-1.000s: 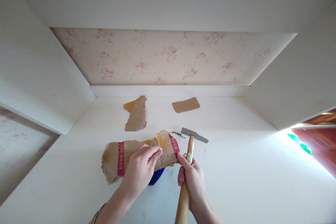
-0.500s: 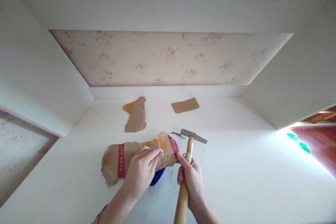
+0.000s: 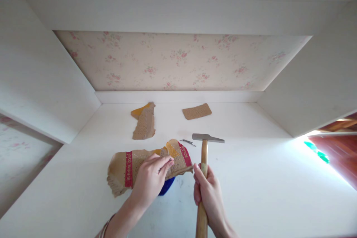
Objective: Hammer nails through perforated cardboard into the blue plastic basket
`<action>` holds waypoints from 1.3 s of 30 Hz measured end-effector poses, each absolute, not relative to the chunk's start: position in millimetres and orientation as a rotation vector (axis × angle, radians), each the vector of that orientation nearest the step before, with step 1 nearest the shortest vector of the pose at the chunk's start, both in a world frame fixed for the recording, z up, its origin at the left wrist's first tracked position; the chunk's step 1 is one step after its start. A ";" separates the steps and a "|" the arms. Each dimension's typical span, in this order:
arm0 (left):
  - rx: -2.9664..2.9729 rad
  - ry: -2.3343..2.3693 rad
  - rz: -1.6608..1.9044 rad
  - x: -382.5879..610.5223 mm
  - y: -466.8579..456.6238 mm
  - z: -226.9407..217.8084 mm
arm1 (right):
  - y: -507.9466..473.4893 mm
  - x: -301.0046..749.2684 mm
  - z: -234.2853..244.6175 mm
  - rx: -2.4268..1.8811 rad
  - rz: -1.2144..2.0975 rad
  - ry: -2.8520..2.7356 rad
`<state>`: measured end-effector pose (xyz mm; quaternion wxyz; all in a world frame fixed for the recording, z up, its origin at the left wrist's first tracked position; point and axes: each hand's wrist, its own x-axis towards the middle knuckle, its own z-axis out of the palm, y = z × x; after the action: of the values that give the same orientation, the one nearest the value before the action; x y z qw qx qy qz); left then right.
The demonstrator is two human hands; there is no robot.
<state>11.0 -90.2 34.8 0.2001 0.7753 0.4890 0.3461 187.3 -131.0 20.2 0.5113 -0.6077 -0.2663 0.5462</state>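
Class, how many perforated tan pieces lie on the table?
3: near piece under the left hand, folded piece behind it, small piece back right. The near piece may hide more layers.

Blue object (image 3: 166, 187), near side: mostly buried under the perforated stack (image 3: 131, 167) and the left hand (image 3: 152, 178), can't ID. Left thumb hidden, so pinch vs flat press is unclear. Hammer (image 3: 204, 148) handle butt runs off the near edge below the right hand (image 3: 208, 193). Thin metal bit (image 3: 187, 142) left of the hammer head: too small to tell. Green item (image 3: 318, 152) at right: blown out, blurred.
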 end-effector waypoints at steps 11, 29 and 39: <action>2.217 1.341 0.991 14.2 -91.8 37.7 | -165.6 198.1 52.4 -1.516 1.350 -1.051; 2.255 1.422 0.916 15.1 -92.2 40.8 | -177.2 207.5 35.7 -1.550 1.152 -1.529; 2.226 1.388 0.936 13.3 -92.1 40.4 | -176.8 207.0 44.2 -1.531 1.158 -1.547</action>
<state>13.3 -92.1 40.4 0.1774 0.7865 0.4904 0.3308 207.0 -176.8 44.2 0.3317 -0.5859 -0.5921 0.4429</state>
